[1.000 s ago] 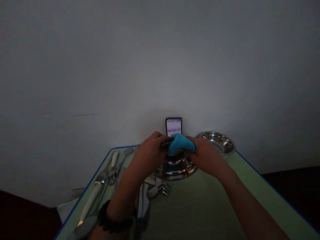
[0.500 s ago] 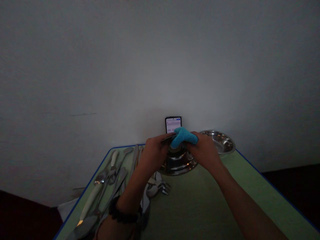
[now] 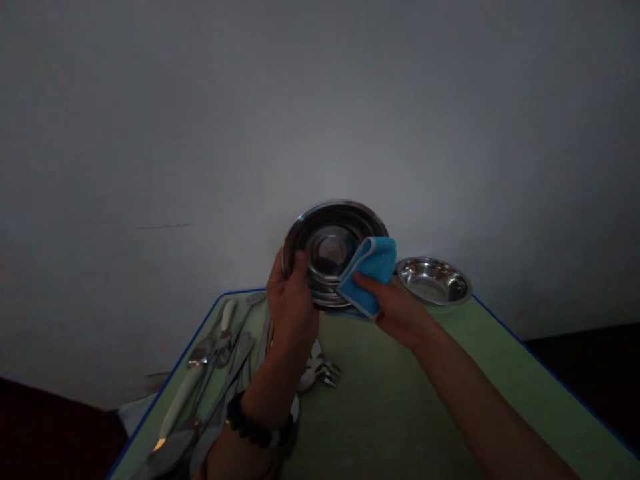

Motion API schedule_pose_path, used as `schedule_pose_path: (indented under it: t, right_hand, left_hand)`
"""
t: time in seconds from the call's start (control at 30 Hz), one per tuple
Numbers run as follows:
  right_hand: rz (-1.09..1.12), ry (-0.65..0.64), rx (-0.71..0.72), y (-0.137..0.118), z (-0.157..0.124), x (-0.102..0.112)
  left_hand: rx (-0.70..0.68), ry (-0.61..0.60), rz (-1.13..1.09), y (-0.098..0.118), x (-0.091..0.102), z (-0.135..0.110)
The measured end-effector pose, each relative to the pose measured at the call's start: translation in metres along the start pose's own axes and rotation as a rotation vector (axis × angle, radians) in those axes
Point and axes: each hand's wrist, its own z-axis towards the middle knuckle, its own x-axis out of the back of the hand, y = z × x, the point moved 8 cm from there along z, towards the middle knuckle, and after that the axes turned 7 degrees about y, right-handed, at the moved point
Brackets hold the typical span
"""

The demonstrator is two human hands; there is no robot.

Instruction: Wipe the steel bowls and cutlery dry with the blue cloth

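Our bowl (image 3: 331, 248) has risen, tilted, above the table (image 3: 400, 400); our left hand (image 3: 294, 303) grips its left side, our right hand (image 3: 403, 312) pinches the cloth (image 3: 380, 259) by its right. A slack left grip could drop it.

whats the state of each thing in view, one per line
held bowl: raised, tilted, inside showing
blue cloth: folded, overlapping held bowl
other bowl: upright on green table
cutlery: lying loose, some pieces overlapping
left hand: closed on held bowl
right hand: closed on blue cloth
black bracelet: worn
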Motion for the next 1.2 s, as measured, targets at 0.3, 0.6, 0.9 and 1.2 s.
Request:
schedule_pose_path:
  t: [0.3,0.6,0.9,1.2]
  right_hand:
    - [-0.543,-0.014,0.172,-0.043,-0.006,0.038]
    - [-0.786,0.388,0.58,-0.089,-0.019,0.047]
    - [-0.637,0.157,0.664,-0.075,-0.041,-0.007]
    - [-0.641,0.011,0.778,-0.049,-0.046,-0.036]
  left_hand:
    - [0.249,-0.452,0.141,0.008,-0.023,-0.01]
    - [0.336,-0.261,0.272,-0.013,-0.001,0.001]
    - [0.228,-0.316,0.283,0.006,-0.016,-0.002]
    - [0.228,-0.345,0.365,0.002,-0.023,-0.012]
